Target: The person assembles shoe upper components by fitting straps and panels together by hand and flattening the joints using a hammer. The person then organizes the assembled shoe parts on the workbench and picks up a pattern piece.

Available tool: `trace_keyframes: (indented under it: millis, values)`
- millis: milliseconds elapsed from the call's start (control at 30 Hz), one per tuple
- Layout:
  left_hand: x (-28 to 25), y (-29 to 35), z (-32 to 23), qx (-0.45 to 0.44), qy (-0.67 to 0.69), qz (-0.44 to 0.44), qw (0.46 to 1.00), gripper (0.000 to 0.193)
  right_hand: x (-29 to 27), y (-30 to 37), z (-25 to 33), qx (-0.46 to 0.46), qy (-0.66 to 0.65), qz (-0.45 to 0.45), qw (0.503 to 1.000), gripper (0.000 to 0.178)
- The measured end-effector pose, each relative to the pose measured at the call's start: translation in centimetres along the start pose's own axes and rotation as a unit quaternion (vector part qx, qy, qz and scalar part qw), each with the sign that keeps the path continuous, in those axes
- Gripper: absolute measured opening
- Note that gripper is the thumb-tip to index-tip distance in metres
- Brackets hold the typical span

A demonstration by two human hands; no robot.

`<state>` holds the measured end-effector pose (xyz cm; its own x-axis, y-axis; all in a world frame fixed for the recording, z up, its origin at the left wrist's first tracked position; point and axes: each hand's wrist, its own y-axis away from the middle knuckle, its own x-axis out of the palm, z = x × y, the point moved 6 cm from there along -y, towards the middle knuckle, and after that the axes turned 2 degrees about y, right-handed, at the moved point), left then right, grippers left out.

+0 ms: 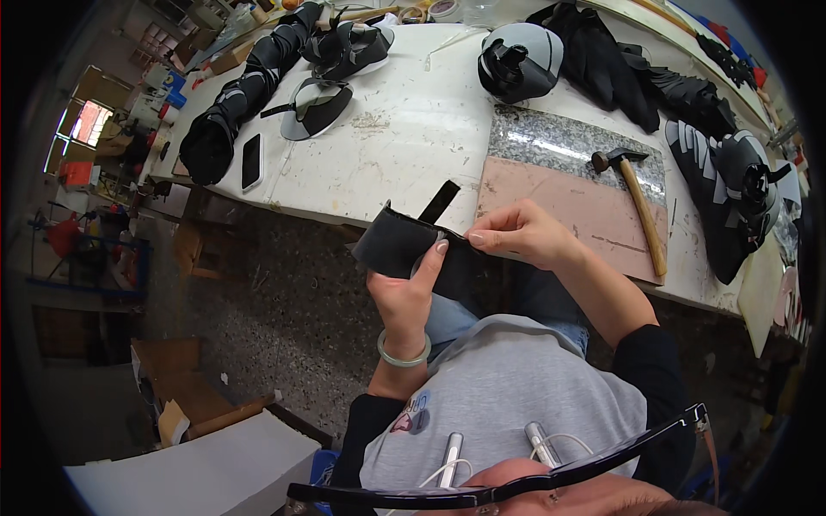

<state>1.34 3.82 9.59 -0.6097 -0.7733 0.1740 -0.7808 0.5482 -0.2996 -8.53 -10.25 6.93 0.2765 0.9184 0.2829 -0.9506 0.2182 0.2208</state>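
Over my lap, just off the table's front edge, I hold a black shoe upper (397, 244) with a short black strap (440, 201) sticking up from it. My left hand (408, 288) is closed on the piece from below, its thumb pressed along the edge. A pinch of my right hand's (521, 236) thumb and forefinger grips the upper's right end, by its thin black edging. Whatever lies under the fingertips is hidden.
On the white table (404, 112) lie a hammer (638, 202) on a stone slab with a pinkish board (559, 206), a phone (251, 162), and a loose grey-black upper (317, 109). Stacked uppers (249, 95) line the left; more pieces (727, 189) lie right. A pale box (206, 456) stands lower left.
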Motion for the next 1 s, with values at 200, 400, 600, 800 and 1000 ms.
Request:
trace_keyframes:
  millis: [200, 400, 600, 800, 1000]
  values:
    - [-0.3, 0.2, -0.7, 0.009, -0.011, -0.048, 0.999, 0.024, 0.3, -0.2, -0.2, 0.006, -0.034, 0.017, 0.999, 0.017]
    - [-0.2, 0.0, -0.9, 0.000, 0.004, -0.039, 0.999, 0.024, 0.7, -0.3, 0.0, 0.000, -0.023, 0.034, 0.999, 0.016]
    - [-0.1, 0.1, -0.8, -0.013, 0.002, -0.031, 0.999, 0.023, 1.0, -0.2, -0.7, -0.018, 0.039, 0.015, 0.999, 0.018]
    - [0.7, -0.1, 0.0, -0.059, 0.066, 0.000, 0.996, 0.022, 1.0, 0.1, -1.0, -0.092, 0.049, -0.021, 0.994, 0.016]
    - [0.0, -0.1, 0.5, -0.071, 0.023, -0.016, 0.997, 0.020, 0.2, -0.1, -1.9, -0.015, -0.079, 0.003, 0.997, 0.025]
